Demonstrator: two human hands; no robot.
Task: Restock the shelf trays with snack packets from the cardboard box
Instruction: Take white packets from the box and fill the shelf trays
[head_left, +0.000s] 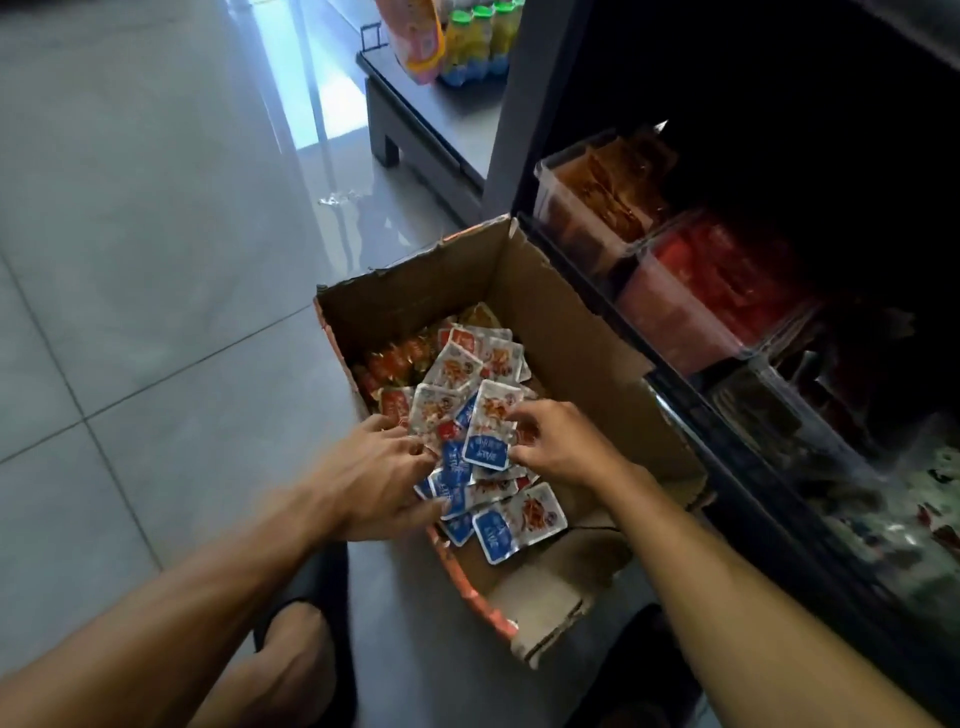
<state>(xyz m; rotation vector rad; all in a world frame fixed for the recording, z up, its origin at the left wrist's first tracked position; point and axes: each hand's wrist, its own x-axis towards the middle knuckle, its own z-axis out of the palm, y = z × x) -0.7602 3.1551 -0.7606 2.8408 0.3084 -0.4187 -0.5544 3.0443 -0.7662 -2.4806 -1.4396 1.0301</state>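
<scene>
Grey floor tiles run along my left, and on them sits the cardboard box, pushed up against the dark shelf so the carry to the trays is short. My left hand is down inside the box, its fingers curled into the near edge of the loose pile of snack packets, gathering a few blue-and-silver ones against the palm; how many it has I cannot tell, since the fingertips are buried. My right hand meets it from the other side, thumb and fingers pinching one upright packet by its edge, I judge so that the two hands can square up a small stack before lifting. Orange and red packets lie deeper toward the far left corner, untouched. Further right, on the shelf, clear plastic trays hold brown and red packets standing in rows; the nearer trays are dim and blurred, so I cannot tell which one wants filling.
</scene>
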